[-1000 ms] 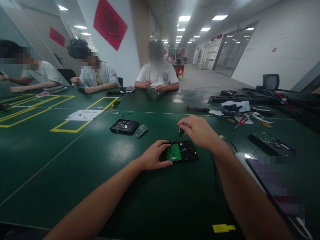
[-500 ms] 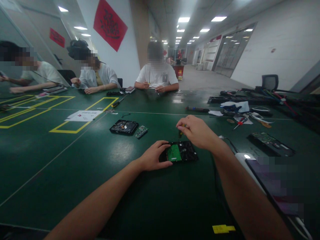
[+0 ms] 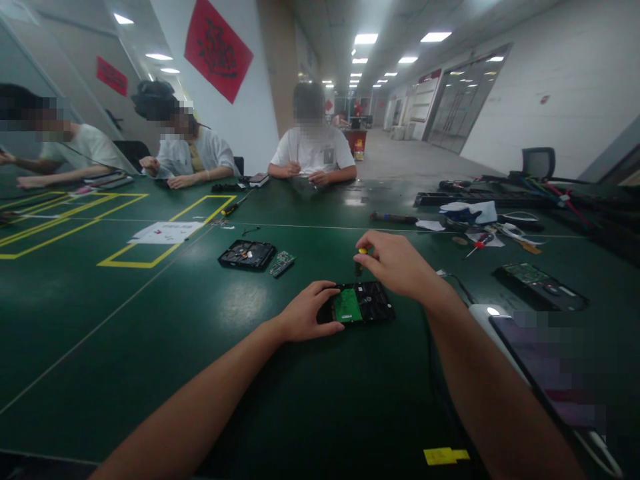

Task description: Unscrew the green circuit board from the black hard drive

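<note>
A black hard drive (image 3: 367, 301) with a green circuit board (image 3: 347, 305) on top lies on the green table (image 3: 150, 333) in front of me. My left hand (image 3: 306, 312) grips the drive's left edge, fingers curled around it. My right hand (image 3: 397, 263) hovers just above the drive's far edge, pinched on a small screwdriver (image 3: 359, 261) with a yellow cap and black handle, held upright with its tip pointing down at the drive.
A second opened drive (image 3: 247, 254) and a loose circuit board (image 3: 283, 262) lie further left. Another board (image 3: 537, 283) and a white device (image 3: 493, 317) sit at the right, with tools and cables (image 3: 480, 223) beyond. Three people sit across the table. Yellow tape outlines mark the left side.
My right hand has turned the screwdriver between its fingers, so the yellow cap now shows at the top. My left hand and the drive have stayed in place.
</note>
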`<state>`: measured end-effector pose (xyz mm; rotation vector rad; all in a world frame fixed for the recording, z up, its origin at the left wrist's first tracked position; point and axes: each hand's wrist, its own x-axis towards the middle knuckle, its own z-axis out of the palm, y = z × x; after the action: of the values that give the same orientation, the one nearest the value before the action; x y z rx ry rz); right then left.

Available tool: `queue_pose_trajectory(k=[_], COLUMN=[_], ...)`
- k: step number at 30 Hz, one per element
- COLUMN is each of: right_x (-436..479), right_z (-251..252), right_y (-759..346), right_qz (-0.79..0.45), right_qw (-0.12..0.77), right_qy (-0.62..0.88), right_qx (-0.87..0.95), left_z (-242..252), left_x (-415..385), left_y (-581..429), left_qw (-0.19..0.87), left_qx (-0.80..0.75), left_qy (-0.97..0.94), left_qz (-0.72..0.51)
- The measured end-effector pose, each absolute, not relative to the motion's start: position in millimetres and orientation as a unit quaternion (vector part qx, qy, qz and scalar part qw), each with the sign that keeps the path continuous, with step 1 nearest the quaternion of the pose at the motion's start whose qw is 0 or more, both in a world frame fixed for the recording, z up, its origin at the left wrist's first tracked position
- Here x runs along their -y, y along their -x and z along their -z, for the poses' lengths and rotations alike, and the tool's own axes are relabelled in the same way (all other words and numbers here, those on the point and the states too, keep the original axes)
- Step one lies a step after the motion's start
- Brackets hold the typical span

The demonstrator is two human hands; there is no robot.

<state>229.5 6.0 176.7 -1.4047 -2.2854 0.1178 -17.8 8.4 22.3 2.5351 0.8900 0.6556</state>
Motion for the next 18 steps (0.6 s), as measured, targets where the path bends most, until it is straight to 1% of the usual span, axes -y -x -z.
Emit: queue_pose_trajectory(k=[10, 18], right_x=[-9.8, -7.5], right_z=[-175.2, -179.1], right_y=[-231.4, -233.1], right_qz=[-0.013, -0.048], right_qw=[0.223, 0.233], right_qy=[0.49, 0.479], right_qx=[0.843, 0.845], left_z=[-21.7, -22.5], left_x=[-8.5, -8.0], left_y=[18.1, 18.5], left_qw=[0.19, 0.19], left_qx=[-0.314, -0.314], left_qy=[-0.9, -0.9], left_qz=[-0.236, -0.235])
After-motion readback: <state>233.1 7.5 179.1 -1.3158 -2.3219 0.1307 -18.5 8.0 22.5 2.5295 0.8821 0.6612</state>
